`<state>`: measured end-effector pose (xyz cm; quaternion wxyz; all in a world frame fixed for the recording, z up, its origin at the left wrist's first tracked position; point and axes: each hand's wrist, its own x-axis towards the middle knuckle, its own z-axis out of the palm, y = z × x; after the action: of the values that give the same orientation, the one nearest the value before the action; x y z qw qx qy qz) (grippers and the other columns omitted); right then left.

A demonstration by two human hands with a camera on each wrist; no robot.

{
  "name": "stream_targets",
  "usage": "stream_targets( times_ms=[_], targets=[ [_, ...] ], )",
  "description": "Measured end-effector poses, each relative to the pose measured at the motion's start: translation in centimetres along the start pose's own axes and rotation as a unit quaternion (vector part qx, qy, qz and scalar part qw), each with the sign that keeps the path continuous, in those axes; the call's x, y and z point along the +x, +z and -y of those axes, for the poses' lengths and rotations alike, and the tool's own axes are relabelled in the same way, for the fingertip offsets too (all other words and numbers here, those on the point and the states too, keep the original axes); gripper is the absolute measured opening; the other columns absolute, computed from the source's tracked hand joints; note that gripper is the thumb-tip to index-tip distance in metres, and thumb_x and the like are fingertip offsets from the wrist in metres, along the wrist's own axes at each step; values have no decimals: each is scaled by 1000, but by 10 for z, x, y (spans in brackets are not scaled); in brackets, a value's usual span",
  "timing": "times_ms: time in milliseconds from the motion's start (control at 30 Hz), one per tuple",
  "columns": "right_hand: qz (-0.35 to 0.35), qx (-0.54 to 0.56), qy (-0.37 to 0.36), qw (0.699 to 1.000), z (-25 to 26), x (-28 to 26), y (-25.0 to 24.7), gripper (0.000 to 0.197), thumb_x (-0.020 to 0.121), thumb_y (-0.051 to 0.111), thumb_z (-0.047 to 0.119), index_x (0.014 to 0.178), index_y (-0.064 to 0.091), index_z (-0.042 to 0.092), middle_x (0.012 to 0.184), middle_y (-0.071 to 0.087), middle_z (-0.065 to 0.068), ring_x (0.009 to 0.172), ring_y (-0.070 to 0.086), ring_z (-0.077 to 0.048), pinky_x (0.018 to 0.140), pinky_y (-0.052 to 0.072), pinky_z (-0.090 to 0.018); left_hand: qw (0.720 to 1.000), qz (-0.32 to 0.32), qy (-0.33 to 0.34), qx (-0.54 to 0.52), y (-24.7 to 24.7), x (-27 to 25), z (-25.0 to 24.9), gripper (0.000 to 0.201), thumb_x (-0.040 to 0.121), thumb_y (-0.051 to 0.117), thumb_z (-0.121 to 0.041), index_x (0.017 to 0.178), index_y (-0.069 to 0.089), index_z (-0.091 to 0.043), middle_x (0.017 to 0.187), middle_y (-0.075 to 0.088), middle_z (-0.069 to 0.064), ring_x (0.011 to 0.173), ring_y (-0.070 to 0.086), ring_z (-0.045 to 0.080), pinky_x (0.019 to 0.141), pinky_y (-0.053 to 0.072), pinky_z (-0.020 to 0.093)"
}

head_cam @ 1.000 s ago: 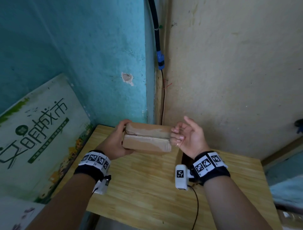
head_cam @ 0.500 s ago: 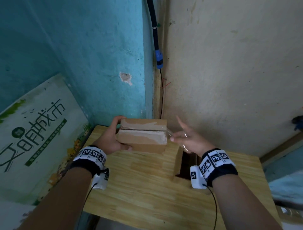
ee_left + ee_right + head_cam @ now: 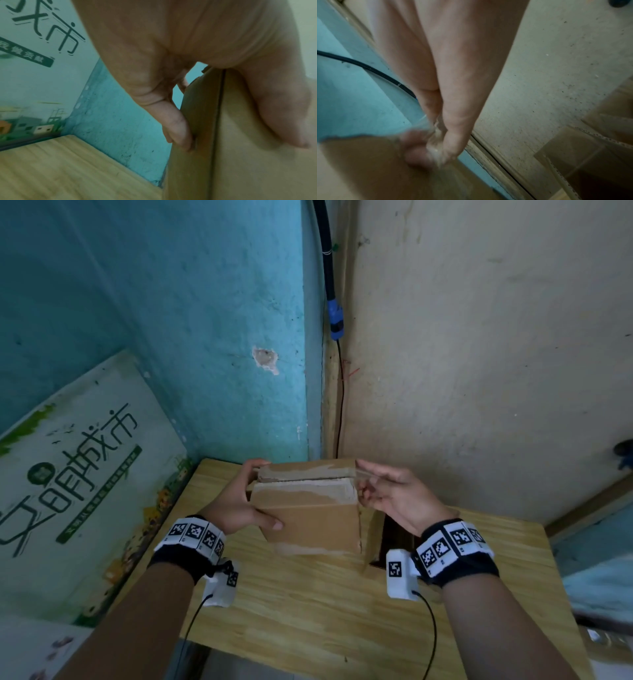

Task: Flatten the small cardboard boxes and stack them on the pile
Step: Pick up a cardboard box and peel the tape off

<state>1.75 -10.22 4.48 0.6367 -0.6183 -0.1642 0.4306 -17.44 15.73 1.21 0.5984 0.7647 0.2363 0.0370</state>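
head view: pale wooden table [image 3: 308,611] set into a corner between a teal wall and a cream wall, with a green-and-white printed sign board [image 3: 78,474] leaning at the left. just right of the held box, a second open brown cardboard box [image 3: 378,525] on the table, dark inside, corrugated edges plain in the right wrist view [image 3: 573,142]. no flattened pile in sight.

held above the table near the corner: small closed brown cardboard box [image 3: 308,508], top flaps meeting along a seam, paper torn pale where tape has come off. left hand [image 3: 236,505] clamped on its left end, thumb laid across the front face, fingers wrapped round the far side; left wrist view shows fingertips [image 3: 181,135] pressed into the panel beside a fold line. right hand [image 3: 397,498] at the top right corner, thumb and fingers pinched on a strip of clear tape [image 3: 435,135] leading off the flap edge.

probably light and empty, judging by the easy one-handed hold. stiff across the panels, weak along the creases, so likely to fold flat once both ends are freed. best held by opposite walls or corners, never mid-panel. tape thin, stretchy, sticky, apt to snap or tear the paper skin; better gripped low, close to the cardboard.
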Motion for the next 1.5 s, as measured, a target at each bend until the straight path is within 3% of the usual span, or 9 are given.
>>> stream_targets(
  times_ms=[167,333,533,700,867,1033,1200,1333,1500],
  targets=[
    [1,-37,15,999,-10,-2,-11,69,98,46,-15,148,48,32,134,63,-10,111,72,-32,93,61,-35,996,-45,-53,-61,-15,-13,16,100,49,95,3,132,45,-22,121,58,5,113,60,25,70,61,40],
    [-51,-66,-17,996,-13,-4,-9,34,103,42,-10,109,74,2,107,79,-14,98,72,-30,79,61,-33,982,-83,-79,-147,-20,-17,31,106,40,97,-21,133,48,-31,130,60,7,120,57,30,84,57,59],
    [-2,-3,-10,1000,-17,3,-1,33,99,60,25,124,70,5,107,72,-14,97,64,-31,83,50,-43,984,-55,-77,-153,-17,-23,27,107,40,96,-22,134,47,-29,129,60,7,120,58,29,83,59,54],
    [39,62,-18,997,-9,0,8,60,86,68,55,137,64,23,120,70,-15,102,65,-28,80,49,-39,996,-18,-26,-85,-2,-24,21,111,31,100,-23,127,44,-23,120,58,4,110,60,19,69,59,28],
    [30,-13,-44,999,-3,2,12,57,85,73,32,141,60,34,123,73,-5,100,71,-25,76,58,-33,997,4,-10,-71,5,-23,22,100,44,98,-4,125,44,-24,117,61,0,109,63,18,77,59,34],
    [41,-82,-84,992,-5,4,15,51,86,73,32,137,66,31,132,71,3,121,66,-14,102,50,-34,997,17,-1,-73,4,-21,22,103,38,100,-16,125,45,-27,119,60,1,108,64,18,80,60,38],
    [-23,-14,-136,990,-9,11,18,14,86,74,16,97,80,10,112,77,-3,102,72,-15,90,56,-36,996,-4,5,-86,0,-20,26,106,34,101,-23,126,48,-25,122,58,4,112,61,20,78,58,33],
    [-7,97,-134,986,-10,13,17,14,89,68,17,90,77,5,100,77,-17,95,73,-27,94,59,-41,992,-29,12,-124,-5,-21,27,106,31,98,-18,127,51,-22,120,64,2,111,62,18,75,57,28],
    [-18,101,-98,990,-12,18,12,16,97,61,11,88,73,6,76,67,-8,74,65,-22,89,60,-45,986,1,-29,-162,-5,-23,26,99,35,98,-18,125,55,-26,122,64,7,113,62,28,72,59,50]
  ],
)
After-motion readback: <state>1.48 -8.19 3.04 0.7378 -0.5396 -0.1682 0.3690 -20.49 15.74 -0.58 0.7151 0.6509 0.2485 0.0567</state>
